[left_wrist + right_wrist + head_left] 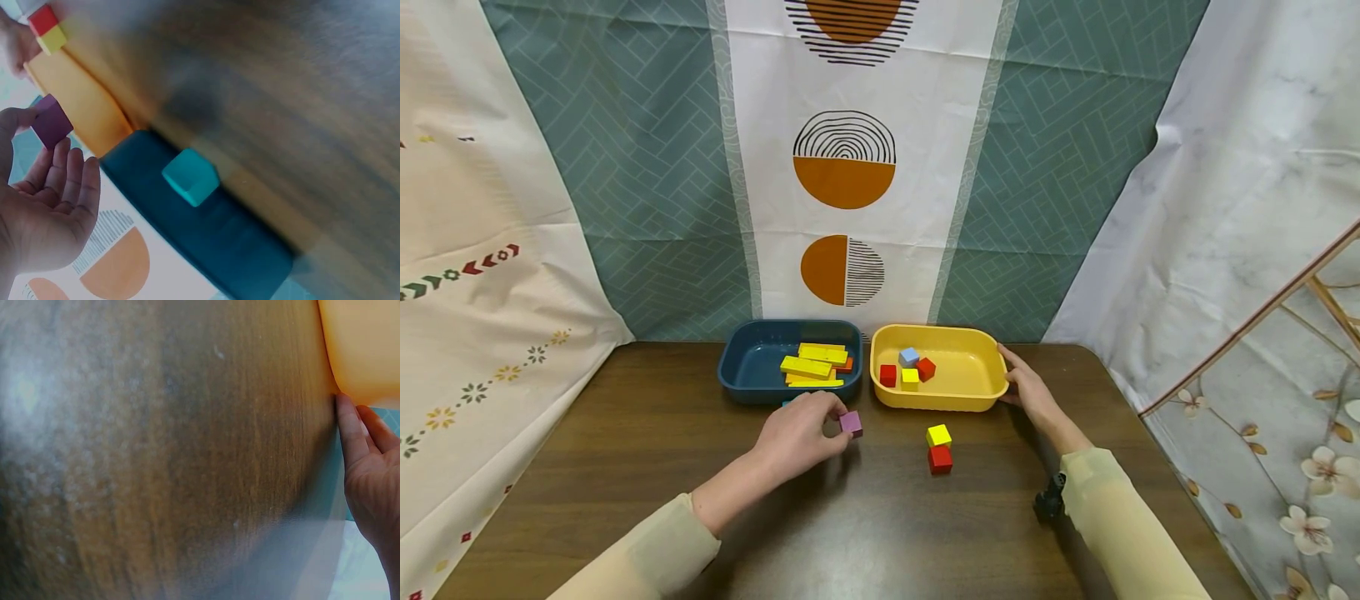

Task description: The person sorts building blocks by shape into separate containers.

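My left hand (pixel 801 437) pinches a purple cube (pixel 851 423) between thumb and fingertips, just above the table in front of the gap between two bins. In the left wrist view a teal cube (pixel 190 177) stands before the navy bin (pixel 752 395); the hand mostly hides it in the head view. The right hand (pixel 1032 392) touches the right end of the yellow bin (pixel 966 402), its fingers fairly straight in the right wrist view. Inside that bin lie red cubes (pixel 888 376), a yellow cube (pixel 910 380) and a light blue cube (pixel 909 357).
A yellow cube (pixel 938 436) and a red cube (pixel 940 460) sit together on the brown table (pixel 880 533) before the yellow bin. Several yellow blocks (pixel 806 367) and some orange pieces fill the navy bin's right side. Patterned cloth (pixel 842 283) hangs behind.
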`<state>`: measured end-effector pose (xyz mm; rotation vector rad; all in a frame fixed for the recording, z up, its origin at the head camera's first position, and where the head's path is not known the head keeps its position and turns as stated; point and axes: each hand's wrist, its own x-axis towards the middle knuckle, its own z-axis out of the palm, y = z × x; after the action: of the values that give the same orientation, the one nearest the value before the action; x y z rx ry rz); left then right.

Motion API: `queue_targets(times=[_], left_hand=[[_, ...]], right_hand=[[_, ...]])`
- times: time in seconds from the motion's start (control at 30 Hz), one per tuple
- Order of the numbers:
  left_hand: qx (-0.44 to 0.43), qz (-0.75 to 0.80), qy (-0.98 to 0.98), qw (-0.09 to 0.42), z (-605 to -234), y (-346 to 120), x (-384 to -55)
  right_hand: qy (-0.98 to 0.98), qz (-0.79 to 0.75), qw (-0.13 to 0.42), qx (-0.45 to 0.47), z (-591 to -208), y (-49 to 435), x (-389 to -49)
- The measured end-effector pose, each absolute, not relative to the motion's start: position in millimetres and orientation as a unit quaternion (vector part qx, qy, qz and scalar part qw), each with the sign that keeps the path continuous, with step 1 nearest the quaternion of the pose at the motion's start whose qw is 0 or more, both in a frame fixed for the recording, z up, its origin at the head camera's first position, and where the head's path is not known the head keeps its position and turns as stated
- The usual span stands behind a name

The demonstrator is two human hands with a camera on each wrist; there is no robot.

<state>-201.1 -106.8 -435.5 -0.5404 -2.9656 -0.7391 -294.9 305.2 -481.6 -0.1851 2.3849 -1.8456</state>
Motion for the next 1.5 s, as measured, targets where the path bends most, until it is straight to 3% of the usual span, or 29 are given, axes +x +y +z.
queue_targets(times=[0.73, 1.03, 1.33, 1.5], left_hand=[[-0.164, -0.284, -0.943, 0.050, -386.2, -84.3, -226.9], [-0.161, -0.283, -0.943, 0.068, -379.2, -78.6, -240.6], [-0.167, -0.281, -0.942, 0.070, -374.8, -69.9, -253.0], [-0.163, -0.279, -0.945, 0.060, -375.1, -65.2, -259.9]], right_hand=[[0.803, -0.591, 0.053, -0.057, -489.9, 308.1, -297.2], [0.803, -0.590, 0.055, -0.067, -489.7, 309.7, -297.1], [0.785, -0.611, 0.070, -0.074, -462.2, 299.8, -282.3], [0.794, -0.600, 0.055, -0.080, -481.2, 305.7, -292.6]])
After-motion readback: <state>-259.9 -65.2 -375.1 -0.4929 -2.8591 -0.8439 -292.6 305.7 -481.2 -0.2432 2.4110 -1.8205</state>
